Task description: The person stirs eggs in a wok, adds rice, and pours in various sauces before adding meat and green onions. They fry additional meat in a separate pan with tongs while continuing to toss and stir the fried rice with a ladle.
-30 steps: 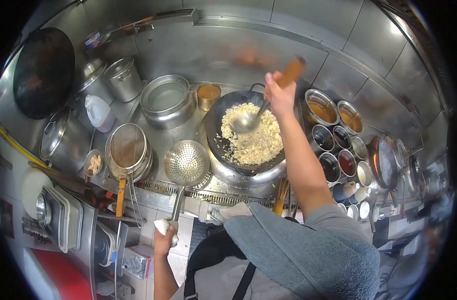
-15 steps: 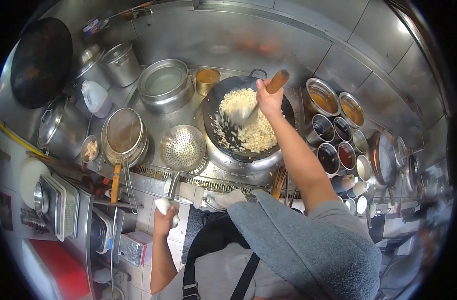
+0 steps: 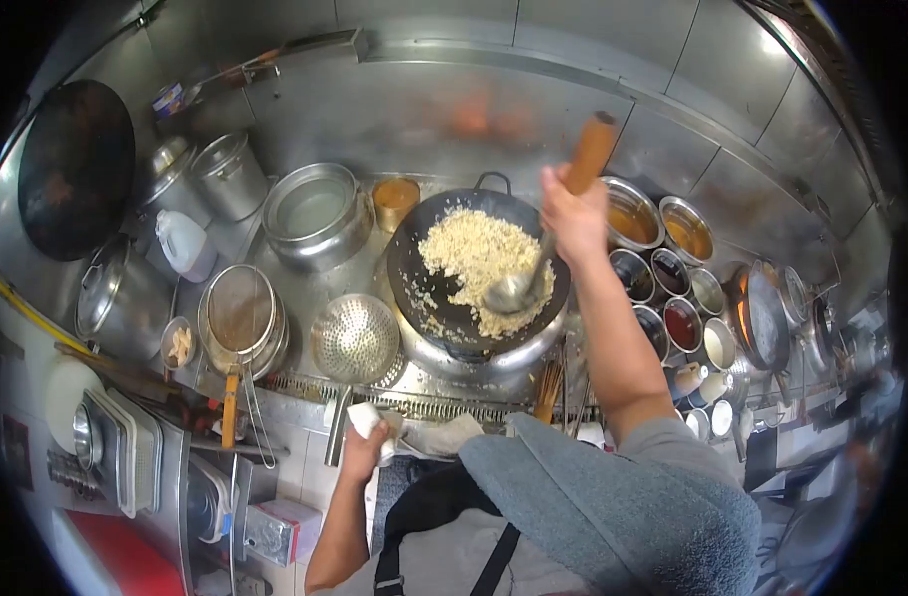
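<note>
My right hand [image 3: 579, 221] is wrapped round the wooden handle of a metal ladle [image 3: 509, 293]. The ladle's bowl rests in pale fried rice [image 3: 474, 248] at the lower right inside a black wok [image 3: 411, 283]. At the wok's rear rim is a loop handle. Closed on a folded white cloth [image 3: 365, 419], my left hand [image 3: 359, 455] is at the counter's front edge, just right of the handle of a perforated strainer [image 3: 354, 339]. The strainer lies left of the wok.
Left of the wok stand a large metal pot [image 3: 317, 223], a brown-filled tin [image 3: 396, 196] and a wire sieve [image 3: 239, 310] on a pot. Several sauce containers [image 3: 683, 323] are at the right. Whisk-like bristles [image 3: 548, 389] stick up at the front edge.
The ladle has swept from the rice's left part to its lower right, and the rice has shifted. My left hand and the cloth have moved right, beside the strainer's handle.
</note>
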Action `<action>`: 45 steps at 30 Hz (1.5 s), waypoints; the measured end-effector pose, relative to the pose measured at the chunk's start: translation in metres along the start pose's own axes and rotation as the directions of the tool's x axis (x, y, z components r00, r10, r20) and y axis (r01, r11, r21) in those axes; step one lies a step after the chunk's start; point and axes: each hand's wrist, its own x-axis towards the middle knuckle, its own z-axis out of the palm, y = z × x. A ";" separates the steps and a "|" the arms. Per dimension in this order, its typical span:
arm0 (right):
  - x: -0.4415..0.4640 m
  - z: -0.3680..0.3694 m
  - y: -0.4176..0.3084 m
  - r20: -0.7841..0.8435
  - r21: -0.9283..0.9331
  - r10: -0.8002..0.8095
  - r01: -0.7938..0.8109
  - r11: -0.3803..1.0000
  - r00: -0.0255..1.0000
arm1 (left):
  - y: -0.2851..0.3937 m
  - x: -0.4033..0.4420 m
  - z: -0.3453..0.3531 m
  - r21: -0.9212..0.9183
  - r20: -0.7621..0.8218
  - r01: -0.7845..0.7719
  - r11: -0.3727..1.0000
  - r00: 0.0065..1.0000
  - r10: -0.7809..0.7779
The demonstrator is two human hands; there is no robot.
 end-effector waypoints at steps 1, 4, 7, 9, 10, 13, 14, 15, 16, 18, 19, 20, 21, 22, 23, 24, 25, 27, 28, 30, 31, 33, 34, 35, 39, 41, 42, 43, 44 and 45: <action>-0.008 0.001 0.004 0.004 -0.002 -0.009 0.009 1.000 1.000 | -0.006 0.011 0.013 -0.126 -0.008 0.063 0.990 0.998 -0.065; -0.023 -0.009 0.082 -0.094 -0.015 0.037 -0.038 0.999 0.995 | -0.013 0.050 0.058 -0.402 0.081 0.267 0.876 0.963 -0.256; 0.014 -0.049 0.098 0.073 0.098 -0.006 -0.001 0.995 0.997 | -0.009 0.084 0.097 -0.437 0.246 0.473 0.765 0.881 -0.404; 0.013 -0.047 0.013 -0.143 0.130 -0.055 0.074 0.989 0.988 | 0.010 0.103 0.120 -0.434 0.268 0.496 0.752 0.868 -0.418; 0.014 -0.069 -0.002 -0.130 0.100 -0.109 0.122 0.987 0.986 | 0.012 0.111 0.130 -0.449 0.268 0.499 0.741 0.866 -0.421; 0.008 -0.085 0.076 -0.278 -0.081 -0.169 0.152 0.985 0.946 | -0.002 0.146 0.159 -0.439 0.188 0.453 0.776 0.891 -0.414; 0.015 -0.085 0.109 -0.209 -0.020 -0.155 0.154 0.988 0.966 | -0.010 0.159 0.171 -0.388 0.106 0.380 0.839 0.923 -0.369; 0.033 -0.082 0.112 -0.181 0.229 -0.005 0.048 0.972 0.984 | -0.013 0.161 0.174 -0.448 0.113 0.374 0.812 0.925 -0.364; 0.044 -0.083 0.091 -0.190 0.227 -0.003 0.047 0.973 0.982 | -0.012 0.159 0.177 -0.458 0.068 0.332 0.824 0.938 -0.341; 0.063 -0.069 0.016 -0.256 0.068 -0.025 0.043 0.997 0.966 | -0.014 0.163 0.172 -0.387 0.082 0.350 0.853 0.934 -0.346; 0.062 -0.079 0.002 -0.208 0.085 -0.125 0.145 0.986 0.970 | -0.015 0.167 0.172 -0.389 0.080 0.346 0.854 0.936 -0.342; 0.046 -0.082 -0.011 -0.209 0.111 -0.218 0.244 0.963 0.953 | -0.018 0.167 0.171 -0.363 0.066 0.330 0.871 0.942 -0.329; 0.038 -0.082 0.014 -0.338 0.110 -0.215 0.265 0.958 0.916 | -0.022 0.167 0.170 -0.333 0.054 0.316 0.888 0.947 -0.316; 0.037 -0.081 0.056 -0.461 0.103 -0.210 0.287 0.952 0.862 | -0.022 0.167 0.170 -0.334 0.058 0.319 0.887 0.946 -0.319; 0.041 -0.083 0.121 -0.478 0.087 -0.163 0.231 0.969 0.863 | -0.024 0.163 0.170 -0.340 0.057 0.317 0.885 0.947 -0.317; 0.043 -0.095 0.134 -0.217 0.282 -0.070 0.132 0.950 0.974 | -0.023 0.161 0.171 -0.347 0.053 0.307 0.886 0.950 -0.308; 0.062 -0.093 0.122 -0.241 0.212 -0.018 0.071 0.975 0.970 | -0.019 0.164 0.172 -0.361 0.040 0.287 0.887 0.955 -0.293; 0.081 -0.083 0.068 -0.278 0.093 0.043 -0.017 0.996 0.960 | -0.025 0.159 0.169 -0.326 0.020 0.288 0.900 0.954 -0.298; 0.081 -0.083 0.035 -0.277 0.005 0.015 -0.015 1.000 0.961 | -0.023 0.167 0.171 -0.309 0.002 0.268 0.913 0.960 -0.281; 0.069 -0.094 0.006 -0.260 0.051 -0.165 0.185 0.982 0.951 | -0.028 0.168 0.172 -0.314 -0.031 0.266 0.911 0.956 -0.290; 0.058 -0.098 0.021 -0.346 0.039 -0.228 0.257 0.966 0.910 | -0.025 0.168 0.172 -0.307 -0.028 0.257 0.916 0.960 -0.279; 0.056 -0.100 0.098 -0.533 0.097 -0.210 0.306 0.947 0.819 | -0.027 0.168 0.170 -0.286 -0.018 0.230 0.930 0.969 -0.245; 0.048 -0.091 0.104 -0.419 0.109 -0.136 0.198 0.974 0.898 | -0.023 0.168 0.171 -0.297 -0.022 0.220 0.929 0.971 -0.237; 0.067 -0.085 0.099 -0.354 0.137 -0.056 0.111 0.984 0.934 | -0.018 0.170 0.169 -0.283 0.003 0.231 0.931 0.971 -0.240; 0.089 -0.051 0.019 -0.208 0.161 -0.080 0.115 0.980 0.975 | -0.022 0.166 0.167 -0.144 -0.072 0.206 0.968 0.973 -0.218; 0.068 -0.036 0.025 -0.253 0.231 -0.268 0.328 0.916 0.929 | -0.013 0.163 0.167 -0.155 -0.067 0.207 0.966 0.973 -0.219; 0.071 -0.031 0.058 -0.245 0.236 -0.252 0.310 0.921 0.936 | -0.020 0.164 0.166 -0.155 -0.063 0.192 0.969 0.977 -0.204; 0.074 -0.031 0.111 -0.284 0.205 -0.186 0.248 0.947 0.941 | -0.022 0.165 0.163 -0.190 -0.011 0.247 0.950 0.967 -0.253; 0.075 -0.028 0.140 -0.321 0.175 -0.128 0.191 0.966 0.939 | -0.021 0.165 0.162 -0.105 -0.027 0.244 0.964 0.968 -0.248; 0.083 -0.012 0.122 -0.210 0.063 -0.032 0.046 0.997 0.977 | -0.026 0.170 0.163 -0.100 -0.061 0.200 0.975 0.977 -0.207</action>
